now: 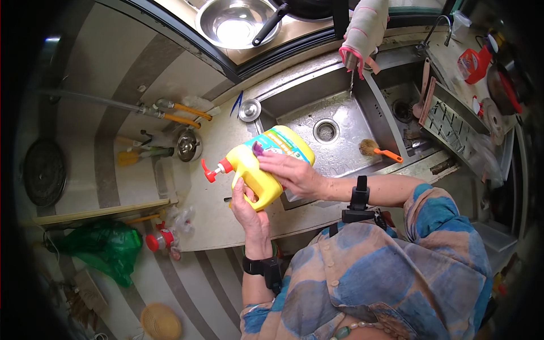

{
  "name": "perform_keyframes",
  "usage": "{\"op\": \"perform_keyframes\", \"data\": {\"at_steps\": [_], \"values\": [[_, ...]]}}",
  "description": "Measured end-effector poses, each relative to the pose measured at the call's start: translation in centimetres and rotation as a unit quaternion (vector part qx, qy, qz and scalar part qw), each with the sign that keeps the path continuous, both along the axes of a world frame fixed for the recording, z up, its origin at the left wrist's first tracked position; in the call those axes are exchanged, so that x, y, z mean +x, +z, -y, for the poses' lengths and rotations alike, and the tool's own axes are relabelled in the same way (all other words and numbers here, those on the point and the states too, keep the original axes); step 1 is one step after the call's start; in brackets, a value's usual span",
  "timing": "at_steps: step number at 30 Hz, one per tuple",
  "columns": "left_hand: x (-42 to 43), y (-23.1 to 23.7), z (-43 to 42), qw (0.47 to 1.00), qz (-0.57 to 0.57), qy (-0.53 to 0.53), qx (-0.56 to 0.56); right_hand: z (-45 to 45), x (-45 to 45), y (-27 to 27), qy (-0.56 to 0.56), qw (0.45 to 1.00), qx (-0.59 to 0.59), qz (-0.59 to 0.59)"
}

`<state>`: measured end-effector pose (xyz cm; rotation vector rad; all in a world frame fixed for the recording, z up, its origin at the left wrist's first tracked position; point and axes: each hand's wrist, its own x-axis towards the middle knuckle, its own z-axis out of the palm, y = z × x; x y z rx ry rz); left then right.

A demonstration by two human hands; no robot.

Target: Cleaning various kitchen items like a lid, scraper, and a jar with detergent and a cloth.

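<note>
A yellow plastic pump bottle (pixel 272 159) with a red pump head is tilted on its side above the counter's edge and the left part of the sink. My left hand (pixel 250 208) grips its moulded handle from below. My right hand (pixel 297 172) lies on the bottle's labelled side with a small purple cloth or pad (pixel 258 148) at its fingertips; the cloth is mostly hidden. Behind the bottle, the stainless steel sink basin (pixel 293 102) is wet, and a round brush with an orange handle (pixel 387 154) lies in it. A thin stream of water runs into the basin.
A towel-wrapped faucet (pixel 361 36) hangs over the sink. A small metal cup (pixel 249 110) stands by its left corner. To the right are a dish rack (pixel 450 123) and a red bottle (pixel 478 63). A metal bowl (pixel 231 25) sits beyond the window frame.
</note>
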<state>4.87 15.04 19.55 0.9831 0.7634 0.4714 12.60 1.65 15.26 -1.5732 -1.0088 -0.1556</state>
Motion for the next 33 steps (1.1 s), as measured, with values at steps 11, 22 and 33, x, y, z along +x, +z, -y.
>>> {"op": "perform_keyframes", "data": {"at_steps": [11, 22, 33], "values": [[4.6, 1.4, -3.3, 0.994, -0.003, -0.033, 0.102, 8.3, 3.4, -6.2, -0.032, 0.990, -0.100, -0.091], [18.0, 1.0, -2.0, 0.897, 0.022, -0.276, 0.346, 18.2, 5.7, -5.6, -0.040, 0.707, 0.191, -0.680], [29.6, 1.7, -3.0, 0.680, 0.012, -0.402, 0.613, 23.3, 4.6, -5.8, -0.122, 0.647, 0.266, -0.704]]}}
